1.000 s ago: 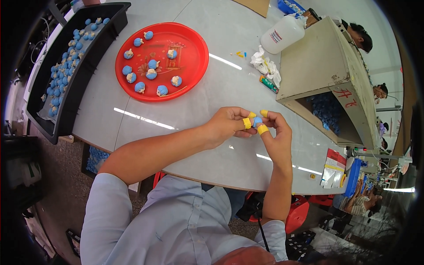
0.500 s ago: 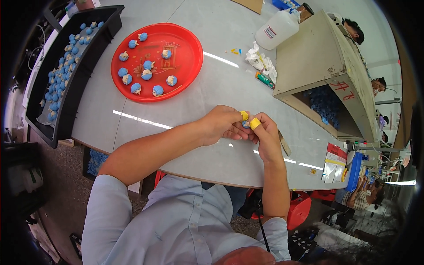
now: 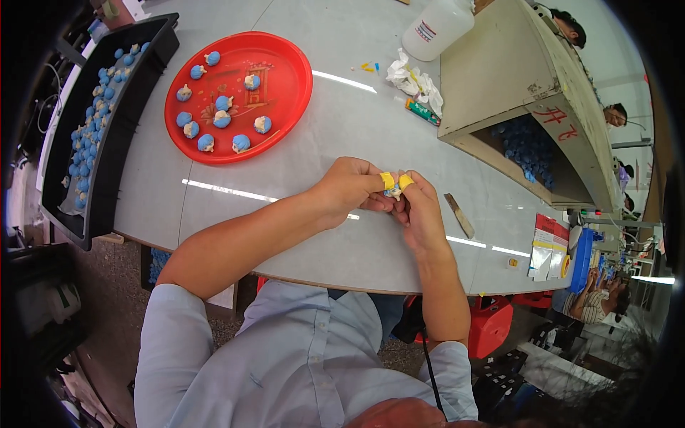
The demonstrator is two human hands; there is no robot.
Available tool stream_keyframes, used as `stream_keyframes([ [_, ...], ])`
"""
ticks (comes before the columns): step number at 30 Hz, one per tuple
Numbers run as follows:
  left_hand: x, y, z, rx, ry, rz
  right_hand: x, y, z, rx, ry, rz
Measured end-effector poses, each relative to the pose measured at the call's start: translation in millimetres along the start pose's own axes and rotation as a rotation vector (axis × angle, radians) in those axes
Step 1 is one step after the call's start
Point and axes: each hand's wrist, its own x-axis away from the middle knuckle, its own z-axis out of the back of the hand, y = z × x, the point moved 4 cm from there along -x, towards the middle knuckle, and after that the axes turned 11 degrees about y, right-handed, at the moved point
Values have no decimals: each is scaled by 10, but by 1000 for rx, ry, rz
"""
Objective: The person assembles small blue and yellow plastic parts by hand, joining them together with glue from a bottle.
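Note:
Over the near part of the grey table, my left hand (image 3: 351, 187) and my right hand (image 3: 424, 214) meet with closed fingers. Between their fingertips is a small blue-and-cream figure (image 3: 394, 192), partly covered by the fingers. Yellow wrapping (image 3: 387, 180) goes round a left digit, and a similar yellow wrap (image 3: 406, 181) is on the right thumb. A flat metal blade or strip (image 3: 459, 215) lies just right of my right hand. Farther left, a round red tray (image 3: 291, 118) carries several similar blue-and-cream pieces, spaced apart.
A long black bin (image 3: 107, 171) full of blue pieces stands at the left. At the right sits an open beige box (image 3: 492, 78) with blue pieces inside. Near it are a white bottle (image 3: 437, 32), crumpled tissue (image 3: 417, 80) and a green tube (image 3: 422, 112). People are beyond.
Both hands have shifted slightly left and away from me, still together on the figure. The figure's cream part now shows more. The metal strip is more exposed. The whole view has shifted a little.

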Motion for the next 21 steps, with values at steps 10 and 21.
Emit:
stream_keyframes([
  [10, 2, -52, -42, 11, 22, -27, 14, 53, 35, -37, 11, 36],
  [21, -18, -52, -14, 22, 22, -35, 10, 43, 4, -9, -3, 48],
])
